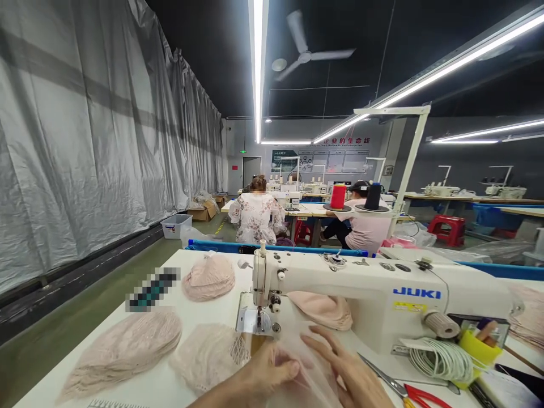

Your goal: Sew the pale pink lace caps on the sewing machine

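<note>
Sheer pale mesh fabric (302,345) lies in front of the sewing machine (331,275), just right of its needle and presser foot. My left hand (266,371) is closed on its near left side, with the thumb on top and the fingertips partly hidden. On the right side of the mesh rests my right hand (346,362), its fingers stretched out and apart. A cream lace piece (204,354) lies left of my left hand. Behind the mesh, a stack of pink fabric pieces (325,309) sits under the machine arm.
Two more pink stacks, one near (127,345) and one far (210,277), occupy the table's left side. Scissors (385,377) and red-handled snips (425,395) lie right of my right hand. A coiled white cord (442,360) and yellow holder (482,351) stand farther right. Co-workers sit ahead.
</note>
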Motion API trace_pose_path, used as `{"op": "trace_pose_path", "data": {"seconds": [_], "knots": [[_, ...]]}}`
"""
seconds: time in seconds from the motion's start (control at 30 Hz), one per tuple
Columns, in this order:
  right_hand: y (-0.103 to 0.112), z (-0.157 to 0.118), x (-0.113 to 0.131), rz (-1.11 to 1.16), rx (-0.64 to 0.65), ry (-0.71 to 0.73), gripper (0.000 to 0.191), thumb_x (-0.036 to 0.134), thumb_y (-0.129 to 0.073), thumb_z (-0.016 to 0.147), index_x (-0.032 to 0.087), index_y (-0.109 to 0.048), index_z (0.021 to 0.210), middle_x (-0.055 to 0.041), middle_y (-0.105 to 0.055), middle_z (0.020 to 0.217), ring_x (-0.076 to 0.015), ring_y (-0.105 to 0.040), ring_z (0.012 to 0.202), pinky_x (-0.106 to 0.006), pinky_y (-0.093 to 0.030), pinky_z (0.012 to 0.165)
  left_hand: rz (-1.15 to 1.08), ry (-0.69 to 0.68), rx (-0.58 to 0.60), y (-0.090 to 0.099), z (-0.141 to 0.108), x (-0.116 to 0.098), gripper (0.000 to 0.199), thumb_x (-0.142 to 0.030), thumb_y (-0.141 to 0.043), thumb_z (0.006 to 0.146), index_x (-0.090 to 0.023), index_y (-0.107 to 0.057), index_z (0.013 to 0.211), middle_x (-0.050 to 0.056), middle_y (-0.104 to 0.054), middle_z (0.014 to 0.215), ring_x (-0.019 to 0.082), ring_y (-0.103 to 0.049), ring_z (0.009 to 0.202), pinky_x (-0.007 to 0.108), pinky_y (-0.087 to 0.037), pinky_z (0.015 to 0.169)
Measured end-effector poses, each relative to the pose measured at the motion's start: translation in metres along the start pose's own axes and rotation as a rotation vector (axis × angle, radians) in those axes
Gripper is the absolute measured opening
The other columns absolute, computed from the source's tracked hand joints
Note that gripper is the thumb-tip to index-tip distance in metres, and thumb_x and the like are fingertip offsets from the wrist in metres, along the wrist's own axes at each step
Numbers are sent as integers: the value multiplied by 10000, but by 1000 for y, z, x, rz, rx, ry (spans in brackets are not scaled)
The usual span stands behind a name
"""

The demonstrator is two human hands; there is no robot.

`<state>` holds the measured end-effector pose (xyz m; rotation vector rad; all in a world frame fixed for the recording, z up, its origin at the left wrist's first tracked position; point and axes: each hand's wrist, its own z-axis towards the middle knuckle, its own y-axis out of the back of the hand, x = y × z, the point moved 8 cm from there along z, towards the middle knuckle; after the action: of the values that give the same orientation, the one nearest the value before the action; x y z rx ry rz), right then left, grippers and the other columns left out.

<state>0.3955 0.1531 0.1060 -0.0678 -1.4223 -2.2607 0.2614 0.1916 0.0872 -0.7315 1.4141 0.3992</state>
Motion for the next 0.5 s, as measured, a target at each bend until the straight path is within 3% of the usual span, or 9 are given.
{"op": "trace_pose_path", "data": {"seconds": [0.1, 0.17, 0.2, 0.27, 0.33, 0.37, 0.43, 0.5], "knots": [[-11, 20, -9, -44, 67, -49, 272, 155, -407, 791, 260, -648, 860, -47, -702, 944, -194, -689, 759, -270, -510, 621, -47, 14, 71, -6, -9, -6, 619, -628, -757, 613, -65, -723, 866, 92, -632, 720, 177, -597, 683, 322, -486, 706], [-11, 24, -24, -64, 17, -129, 273, 242, -378, 841, 232, -608, 695, -71, -676, 737, -248, -673, 663, -323, -495, 553, -28, 30, 111, -7, -18, -12, 629, -655, -737, 620, -59, -723, 821, 61, -584, 634, 116, -530, 558, 250, -455, 595], [-10, 23, -31, -65, -10, -165, 305, 281, -359, 855, 224, -603, 681, -97, -675, 735, -270, -670, 655, -348, -494, 541, 2, 37, 128, -7, -24, -15, 636, -665, -727, 626, -61, -724, 824, 40, -556, 602, 81, -474, 506, 210, -415, 543], [-8, 16, -36, -42, -50, -198, 323, 336, -354, 872, 217, -636, 770, -140, -691, 861, -286, -680, 732, -380, -517, 597, 77, 44, 159, -5, -35, -22, 623, -650, -710, 666, -79, -722, 914, 0, -514, 569, 37, -366, 447, 162, -321, 469], [-7, 7, -25, 61, -52, -195, 350, 400, -355, 912, 227, -644, 1010, -139, -680, 1021, -263, -669, 897, -367, -529, 729, 121, 62, 204, -5, -44, -28, 562, -576, -688, 742, -112, -694, 1058, -30, -489, 552, 26, -307, 424, 149, -260, 436], [-10, 4, -14, 161, -19, -187, 383, 444, -353, 935, 248, -599, 1153, -118, -675, 1062, -234, -656, 959, -333, -526, 774, 134, 77, 222, -5, -48, -30, 510, -516, -676, 779, -127, -676, 1109, -42, -475, 539, 26, -294, 417, 147, -239, 427], [-23, 1, 17, 586, 119, -165, 526, 579, -346, 925, 272, -495, 1326, -106, -633, 1186, -225, -597, 1101, -327, -488, 887, 180, 108, 224, -5, -54, -31, 379, -369, -635, 825, -137, -674, 1122, -53, -455, 520, 29, -289, 408, 146, -212, 412], [-38, 2, 50, 885, 286, -170, 686, 734, -435, 811, 250, -540, 1286, -103, -649, 1135, -251, -609, 1059, -325, -493, 860, 253, 135, 167, 1, -57, -30, 295, -244, -570, 823, -131, -696, 1065, -52, -454, 504, 34, -303, 394, 145, -208, 395]]}}
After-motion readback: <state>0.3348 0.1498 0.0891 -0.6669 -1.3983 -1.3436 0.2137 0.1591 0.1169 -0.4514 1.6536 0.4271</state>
